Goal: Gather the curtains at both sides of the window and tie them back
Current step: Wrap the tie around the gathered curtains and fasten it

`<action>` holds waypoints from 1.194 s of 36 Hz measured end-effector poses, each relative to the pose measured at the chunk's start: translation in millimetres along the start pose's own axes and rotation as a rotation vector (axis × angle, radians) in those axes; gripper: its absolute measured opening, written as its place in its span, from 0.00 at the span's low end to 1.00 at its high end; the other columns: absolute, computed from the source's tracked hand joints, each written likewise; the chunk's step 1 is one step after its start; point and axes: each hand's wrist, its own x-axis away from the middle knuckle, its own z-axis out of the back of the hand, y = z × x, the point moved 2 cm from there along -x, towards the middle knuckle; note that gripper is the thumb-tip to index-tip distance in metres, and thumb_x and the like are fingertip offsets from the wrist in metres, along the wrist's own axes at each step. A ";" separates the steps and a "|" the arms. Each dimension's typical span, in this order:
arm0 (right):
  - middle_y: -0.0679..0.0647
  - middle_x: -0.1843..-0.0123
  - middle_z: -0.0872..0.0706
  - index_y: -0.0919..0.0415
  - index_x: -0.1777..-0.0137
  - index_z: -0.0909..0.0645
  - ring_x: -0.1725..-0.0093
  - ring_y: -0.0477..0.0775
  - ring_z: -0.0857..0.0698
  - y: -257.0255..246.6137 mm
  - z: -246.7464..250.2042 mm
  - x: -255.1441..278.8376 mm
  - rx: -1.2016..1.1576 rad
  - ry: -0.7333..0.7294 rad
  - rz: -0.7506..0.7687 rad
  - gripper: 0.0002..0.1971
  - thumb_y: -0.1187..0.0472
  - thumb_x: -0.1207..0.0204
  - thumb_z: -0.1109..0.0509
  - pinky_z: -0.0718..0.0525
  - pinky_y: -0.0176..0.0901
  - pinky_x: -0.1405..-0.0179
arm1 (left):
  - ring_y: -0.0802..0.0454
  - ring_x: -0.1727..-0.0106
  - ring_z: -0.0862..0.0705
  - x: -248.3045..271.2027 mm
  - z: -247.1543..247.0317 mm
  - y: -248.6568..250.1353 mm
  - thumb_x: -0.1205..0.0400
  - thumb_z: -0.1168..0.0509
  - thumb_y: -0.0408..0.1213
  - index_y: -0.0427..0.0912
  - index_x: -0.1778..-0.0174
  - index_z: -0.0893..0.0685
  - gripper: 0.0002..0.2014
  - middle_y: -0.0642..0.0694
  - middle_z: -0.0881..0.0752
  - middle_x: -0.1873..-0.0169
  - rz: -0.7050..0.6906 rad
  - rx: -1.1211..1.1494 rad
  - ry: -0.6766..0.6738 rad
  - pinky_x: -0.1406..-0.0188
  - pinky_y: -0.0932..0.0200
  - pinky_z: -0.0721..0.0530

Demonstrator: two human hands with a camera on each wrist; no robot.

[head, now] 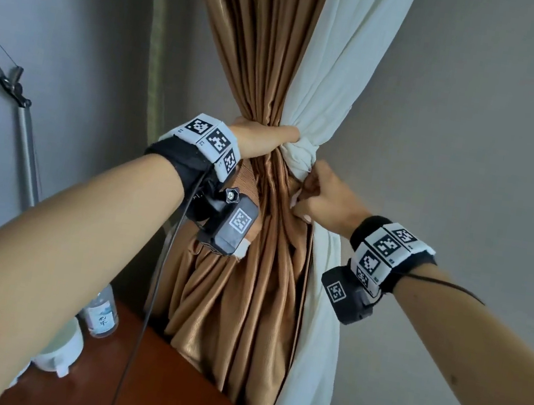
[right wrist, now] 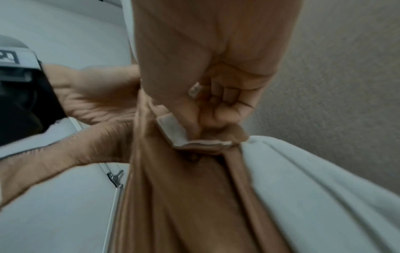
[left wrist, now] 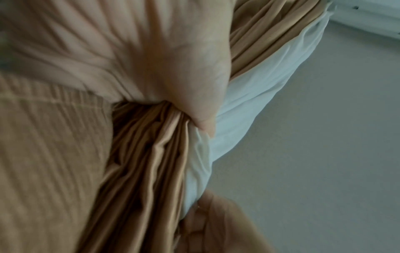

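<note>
At the gathered waist of the drapes, the left hand [head: 261,139] has its fingers curled tight round both the pleated tan-brown satin curtain [head: 264,46] and the white sheer curtain [head: 342,61]. Just below, the right hand [head: 324,200] pinches a tan fabric tie-back strap with a white fastening patch [right wrist: 173,130] against the bundle. Lower left stands a reddish-brown wooden desk [head: 161,391] bearing a clear plastic water bottle [head: 102,313].

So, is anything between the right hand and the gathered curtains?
Nothing visible: the right hand already pinches a pale strap end against the brown satin curtain, beside the white sheer curtain.
</note>
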 end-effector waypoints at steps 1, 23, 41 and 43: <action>0.55 0.54 0.15 0.55 0.51 0.31 0.52 0.59 0.15 -1.8 0.0 4.3 -0.015 -0.043 0.006 0.21 0.56 0.39 0.24 0.16 0.52 0.52 | 0.42 0.42 0.15 -6.5 -1.9 -2.5 0.56 0.28 0.72 0.47 0.28 0.26 0.59 0.46 0.15 0.39 0.018 0.017 0.027 0.41 0.44 0.17; 0.65 0.33 0.33 0.56 0.28 0.32 0.37 0.67 0.31 -20.5 -63.0 16.7 0.534 -0.070 0.057 0.65 0.15 0.65 0.36 0.21 0.61 0.42 | 0.46 0.51 0.20 51.2 -13.1 41.5 0.19 0.40 0.59 0.36 0.41 0.26 0.27 0.45 0.24 0.61 0.000 -0.095 0.079 0.47 0.60 0.22; 0.46 0.70 0.26 0.58 0.65 0.26 0.69 0.42 0.27 -5.8 -16.0 24.3 0.119 0.014 0.175 0.13 0.56 0.20 0.31 0.35 0.37 0.68 | 0.46 0.60 0.17 62.9 -2.2 23.7 0.50 0.24 0.71 0.38 0.31 0.28 0.57 0.44 0.18 0.50 0.078 0.101 0.130 0.61 0.40 0.09; 0.48 0.67 0.26 0.62 0.61 0.25 0.66 0.45 0.26 -10.6 -21.3 24.9 0.160 -0.002 0.194 0.12 0.56 0.20 0.32 0.34 0.38 0.66 | 0.43 0.44 0.16 67.2 -2.7 20.5 0.55 0.29 0.80 0.37 0.22 0.36 0.70 0.41 0.19 0.35 0.063 -0.011 0.142 0.47 0.44 0.12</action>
